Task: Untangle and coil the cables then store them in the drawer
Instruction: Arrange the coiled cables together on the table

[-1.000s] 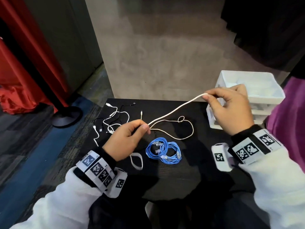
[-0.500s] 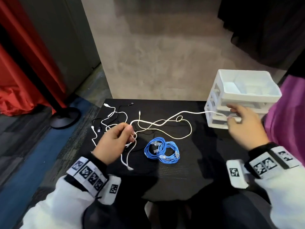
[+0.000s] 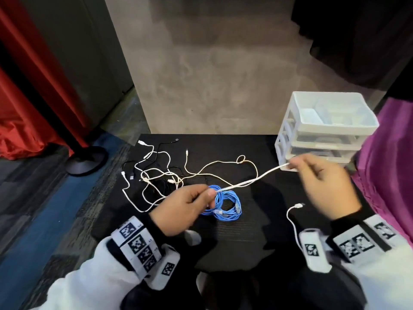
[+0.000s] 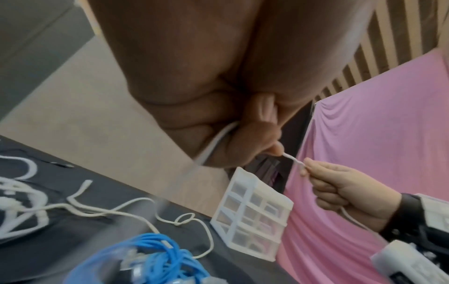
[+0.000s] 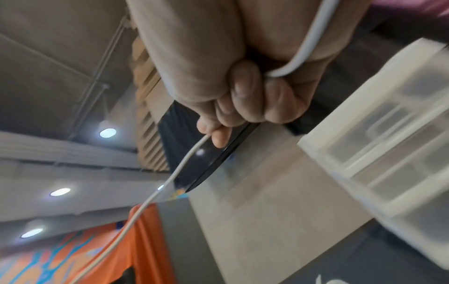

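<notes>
Black cloth-covered table (image 3: 257,247) bearing white plastic three-drawer unit (image 3: 288,139) at far right, drawers apparently closed. Blue coiled cable (image 3: 228,204) lying mid-table beneath the hands. Thin white cable (image 3: 250,181) drawn taut above it, long axis rising rightward from left hand (image 3: 181,209) pinch to right hand (image 3: 324,186) pinch; connector end dangling below right hand. Right hand nearer drawers.

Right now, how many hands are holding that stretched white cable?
2. The left hand pinches the white cable above the blue coil; the right hand pinches it near the drawer unit.
</notes>
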A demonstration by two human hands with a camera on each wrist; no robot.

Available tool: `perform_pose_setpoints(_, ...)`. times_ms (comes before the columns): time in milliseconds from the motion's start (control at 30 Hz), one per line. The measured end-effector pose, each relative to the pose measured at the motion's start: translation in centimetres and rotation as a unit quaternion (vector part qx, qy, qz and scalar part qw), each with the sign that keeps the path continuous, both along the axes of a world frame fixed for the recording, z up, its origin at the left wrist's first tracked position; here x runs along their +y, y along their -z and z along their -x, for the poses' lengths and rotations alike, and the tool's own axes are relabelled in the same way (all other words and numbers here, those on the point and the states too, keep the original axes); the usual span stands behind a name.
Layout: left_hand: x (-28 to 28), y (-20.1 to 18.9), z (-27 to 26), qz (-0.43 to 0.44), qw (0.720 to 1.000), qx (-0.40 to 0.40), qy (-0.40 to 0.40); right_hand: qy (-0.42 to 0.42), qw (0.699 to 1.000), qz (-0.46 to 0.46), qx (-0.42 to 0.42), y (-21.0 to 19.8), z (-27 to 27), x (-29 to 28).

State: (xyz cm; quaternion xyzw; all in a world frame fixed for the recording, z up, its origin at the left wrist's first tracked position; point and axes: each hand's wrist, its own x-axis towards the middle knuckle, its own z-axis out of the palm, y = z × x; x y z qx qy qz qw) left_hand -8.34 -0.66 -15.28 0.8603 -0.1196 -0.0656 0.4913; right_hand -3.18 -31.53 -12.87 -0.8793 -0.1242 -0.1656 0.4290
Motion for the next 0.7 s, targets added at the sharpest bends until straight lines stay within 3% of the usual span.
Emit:
perform_pose_setpoints(133,2.6,1.2,-0.3,0.013,0.997,0.025,-0.066,0.113,0.993,0.019,-0.004,0.0,-1.2,-3.5)
perform_pose_setpoints(233,2.0,1.2,-0.5,0.079,0.990,0.038,-0.106,0.129,0.981,0.143,-0.019,1.6,-0.7,-2.1)
perform_pose_setpoints(300,0.7,0.8,-0.4,0.090,0.991,0.033,-0.092,0.069,0.983,0.166,-0.047,2.3,1.1,0.7)
perform_pose_setpoints(400,-1.7,0.1,-0.1,0.088,0.995,0.028,-0.031,-0.103,0.979,0.172,-0.043,2.3,4.2,5.9)
perform_pose_setpoints(467,-2.9,-0.4,-0.1,0.093,0.995,0.031,-0.014,-0.184,0.973,0.138,-0.001,2.8,4.9,7.6)
perform_pose_setpoints(533,-3.0,-0.8,-0.1,0.117,0.992,0.052,-0.014,-0.196,0.979,0.049,0.040,2.7,4.0,7.3)
perform_pose_setpoints(700,-1.6,-0.9,0.4,0.170,0.980,0.103,0.003,-0.066,0.997,-0.027,0.013,0.8,1.4,3.7)
